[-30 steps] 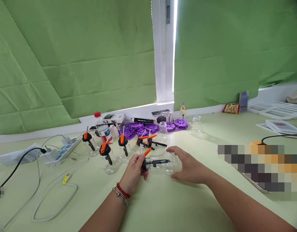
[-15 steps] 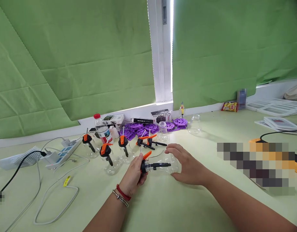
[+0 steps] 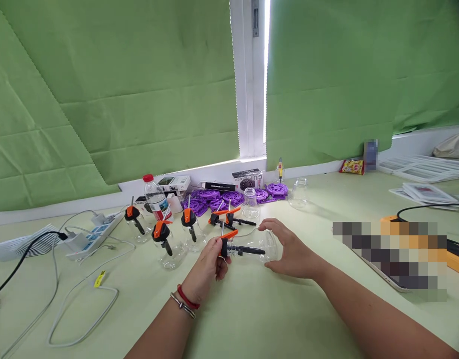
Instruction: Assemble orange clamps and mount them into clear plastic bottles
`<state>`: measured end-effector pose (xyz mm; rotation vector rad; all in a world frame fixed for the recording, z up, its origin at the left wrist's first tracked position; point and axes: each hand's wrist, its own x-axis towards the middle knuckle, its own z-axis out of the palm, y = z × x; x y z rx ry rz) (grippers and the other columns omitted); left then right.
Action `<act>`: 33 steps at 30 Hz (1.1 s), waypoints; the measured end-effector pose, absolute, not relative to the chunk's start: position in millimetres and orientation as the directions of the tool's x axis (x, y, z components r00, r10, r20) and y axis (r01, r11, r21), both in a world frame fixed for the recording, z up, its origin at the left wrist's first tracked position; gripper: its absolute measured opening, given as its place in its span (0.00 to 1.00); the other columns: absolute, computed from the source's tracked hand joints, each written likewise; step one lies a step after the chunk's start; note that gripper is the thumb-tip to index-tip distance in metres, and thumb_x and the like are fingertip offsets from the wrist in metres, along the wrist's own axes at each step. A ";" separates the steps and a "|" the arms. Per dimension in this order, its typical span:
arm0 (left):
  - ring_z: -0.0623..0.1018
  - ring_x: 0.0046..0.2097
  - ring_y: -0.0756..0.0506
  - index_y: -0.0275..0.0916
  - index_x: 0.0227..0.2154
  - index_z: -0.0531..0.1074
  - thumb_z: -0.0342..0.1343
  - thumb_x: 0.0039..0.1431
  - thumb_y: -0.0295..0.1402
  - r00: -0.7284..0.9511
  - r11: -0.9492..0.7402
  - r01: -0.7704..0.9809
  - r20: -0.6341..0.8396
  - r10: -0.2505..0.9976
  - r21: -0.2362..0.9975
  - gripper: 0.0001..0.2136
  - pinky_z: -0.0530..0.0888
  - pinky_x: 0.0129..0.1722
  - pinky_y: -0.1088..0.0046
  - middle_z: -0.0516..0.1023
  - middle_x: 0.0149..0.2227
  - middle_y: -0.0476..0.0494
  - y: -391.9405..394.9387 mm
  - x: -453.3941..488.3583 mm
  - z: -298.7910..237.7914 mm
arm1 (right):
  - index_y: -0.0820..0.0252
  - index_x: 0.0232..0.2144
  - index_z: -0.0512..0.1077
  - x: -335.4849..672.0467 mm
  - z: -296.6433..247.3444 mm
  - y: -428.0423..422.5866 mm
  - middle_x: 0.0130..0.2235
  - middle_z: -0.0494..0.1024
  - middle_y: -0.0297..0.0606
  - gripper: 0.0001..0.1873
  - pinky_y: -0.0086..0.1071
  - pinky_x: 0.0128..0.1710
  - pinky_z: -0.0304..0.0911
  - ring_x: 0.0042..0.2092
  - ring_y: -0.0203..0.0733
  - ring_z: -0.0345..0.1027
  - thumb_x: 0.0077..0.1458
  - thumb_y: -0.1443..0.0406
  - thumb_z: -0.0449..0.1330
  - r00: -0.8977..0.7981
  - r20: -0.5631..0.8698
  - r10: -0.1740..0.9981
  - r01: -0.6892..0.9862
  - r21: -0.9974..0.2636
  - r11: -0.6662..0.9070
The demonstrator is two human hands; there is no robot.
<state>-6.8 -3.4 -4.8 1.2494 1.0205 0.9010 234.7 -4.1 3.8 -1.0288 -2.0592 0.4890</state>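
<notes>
My left hand (image 3: 211, 259) pinches a black-and-orange lid (image 3: 224, 246) with a thin metal spout and an orange lever. This lid sits at the mouth of a clear bottle (image 3: 269, 245) lying on its side, its black tube reaching inside. Around the bottle's wide base curl the fingers of my right hand (image 3: 294, 252). Whether the lid is fully seated cannot be made out. Just behind are two loose black-and-orange lids (image 3: 234, 218). To the left stand several clear bottles fitted with similar lids, the nearest bottle (image 3: 173, 257) close to my left hand.
Purple plastic parts (image 3: 210, 198) lie at the back by small boxes and a red-capped water bottle (image 3: 154, 197). Open clear bottles stand nearby, one bottle (image 3: 299, 193) at right. A power strip (image 3: 98, 238) with cables is at left; a pixelated flat object (image 3: 389, 257) at right.
The lid in my left hand has tilted slightly, its orange lever and spout shifting a little. Both hands keep their hold. The whole view has shifted slightly.
</notes>
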 end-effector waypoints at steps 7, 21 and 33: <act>0.70 0.29 0.50 0.40 0.59 0.47 0.46 0.58 0.47 0.365 -0.043 0.090 0.007 0.931 0.995 0.29 0.67 0.31 0.72 0.70 0.29 0.48 -4.6 -8.6 -0.8 | 0.52 0.47 0.59 236.7 4.6 -3.1 0.50 0.61 0.39 0.33 0.42 0.52 0.59 0.51 0.47 0.59 0.35 0.70 0.61 -0.335 0.456 0.824 0.461 -0.683 0.566; 0.74 0.31 0.48 0.43 0.50 0.55 0.57 0.50 0.31 0.388 0.009 -0.086 0.025 0.921 0.996 0.25 0.70 0.30 0.70 0.70 0.29 0.50 -1.1 -10.1 1.8 | 0.52 0.47 0.60 237.9 6.6 -4.9 0.50 0.60 0.40 0.34 0.41 0.50 0.60 0.52 0.47 0.57 0.34 0.72 0.61 -0.373 0.456 0.808 0.446 -0.675 0.587; 0.61 0.29 0.53 0.40 0.51 0.56 0.50 0.58 0.41 0.474 -0.171 0.187 0.064 0.878 0.967 0.20 0.62 0.30 0.75 0.59 0.28 0.53 -1.8 -9.7 -2.9 | 0.53 0.47 0.61 240.2 -1.4 1.6 0.50 0.62 0.39 0.35 0.42 0.53 0.57 0.51 0.46 0.58 0.33 0.73 0.63 -0.376 0.415 0.829 0.369 -0.753 0.545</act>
